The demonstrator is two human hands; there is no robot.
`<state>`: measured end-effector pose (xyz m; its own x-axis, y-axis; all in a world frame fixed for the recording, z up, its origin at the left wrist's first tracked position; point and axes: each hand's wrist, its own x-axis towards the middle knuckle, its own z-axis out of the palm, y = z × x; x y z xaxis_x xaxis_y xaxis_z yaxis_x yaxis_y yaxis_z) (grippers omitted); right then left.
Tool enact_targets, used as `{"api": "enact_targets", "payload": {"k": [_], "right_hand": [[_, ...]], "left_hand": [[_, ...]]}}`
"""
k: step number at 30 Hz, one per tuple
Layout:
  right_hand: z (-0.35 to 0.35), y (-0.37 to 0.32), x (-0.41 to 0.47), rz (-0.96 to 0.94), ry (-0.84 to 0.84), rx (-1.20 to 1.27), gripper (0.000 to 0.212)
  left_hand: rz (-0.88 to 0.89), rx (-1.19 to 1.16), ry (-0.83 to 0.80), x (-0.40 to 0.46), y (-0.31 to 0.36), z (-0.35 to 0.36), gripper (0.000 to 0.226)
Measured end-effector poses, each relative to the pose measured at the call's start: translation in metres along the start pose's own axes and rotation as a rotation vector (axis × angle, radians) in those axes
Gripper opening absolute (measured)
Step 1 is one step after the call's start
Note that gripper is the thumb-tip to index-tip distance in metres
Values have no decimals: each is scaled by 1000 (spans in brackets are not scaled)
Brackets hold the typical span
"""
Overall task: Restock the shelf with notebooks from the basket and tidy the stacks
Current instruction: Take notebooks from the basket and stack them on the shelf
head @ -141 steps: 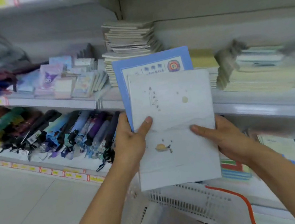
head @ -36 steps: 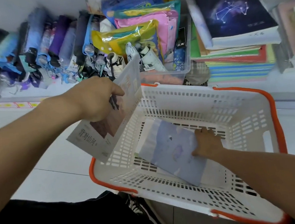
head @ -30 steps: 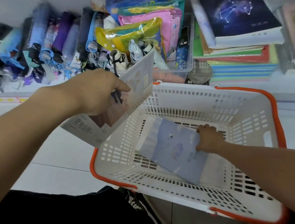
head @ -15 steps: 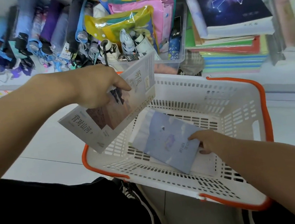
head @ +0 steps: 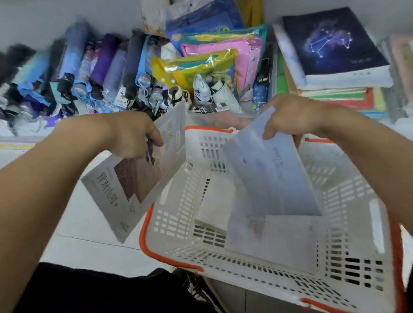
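Both my hands hold notebooks above the basket; low shelf goods crowd behind.

My left hand (head: 130,134) grips a stiff grey notebook (head: 137,175) over the white perforated plastic basket (head: 266,273), orange-rimmed; my right hand (head: 296,116) pinches a thin pale-blue notebook (head: 269,172) by its top edge, lower corner inside the basket; another flat notebook (head: 283,240) lies on its floor; folded umbrellas (head: 91,74), glossy packets (head: 215,64), stacked notebooks (head: 334,62) beyond.

Folded umbrellas in blues and purples (head: 91,74) lie in a row along the low shelf, right beside bright yellow and pink plastic-wrapped packs (head: 214,59). Pale tiled floor (head: 80,239) below.
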<state>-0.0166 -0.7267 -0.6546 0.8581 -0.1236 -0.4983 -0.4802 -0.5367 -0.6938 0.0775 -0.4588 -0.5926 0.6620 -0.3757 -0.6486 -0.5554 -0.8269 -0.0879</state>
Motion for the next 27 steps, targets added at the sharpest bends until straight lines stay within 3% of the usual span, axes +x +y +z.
{"api": "enact_targets", "payload": {"k": [2, 5, 7, 10, 13, 16, 19, 21, 25, 27], "right_hand": [[-31, -37, -19, -70, 128, 70, 10], [-71, -87, -44, -117, 98, 334, 14], [-89, -112, -53, -130, 36, 557, 18], [-94, -125, -65, -135, -17, 827, 28], [-85, -109, -75, -96, -16, 927, 33], [-77, -79, -84, -36, -147, 795, 36], [-84, -60, -86, -5, -307, 236, 39], [-84, -54, -82, -28, -358, 14, 44], [-64, -55, -75, -112, -376, 259, 55], [-51, -64, -76, -136, -381, 430, 50]], "left_hand": [[-35, -34, 5, -4, -16, -5, 54], [-27, -307, 50, -9, -48, -11, 39], [-12, -736, 59, -18, -59, -15, 32], [82, -1475, 22, -25, -59, -18, 75], [258, -1972, 153, -33, -44, -30, 57], [212, -2063, 281, -44, -28, -38, 43], [162, -2029, 320, -54, -20, -39, 35], [155, -1977, 353, -61, -23, -43, 36], [175, -1829, 337, -80, -22, -55, 39], [214, -1796, 350, -90, -15, -57, 43]]}}
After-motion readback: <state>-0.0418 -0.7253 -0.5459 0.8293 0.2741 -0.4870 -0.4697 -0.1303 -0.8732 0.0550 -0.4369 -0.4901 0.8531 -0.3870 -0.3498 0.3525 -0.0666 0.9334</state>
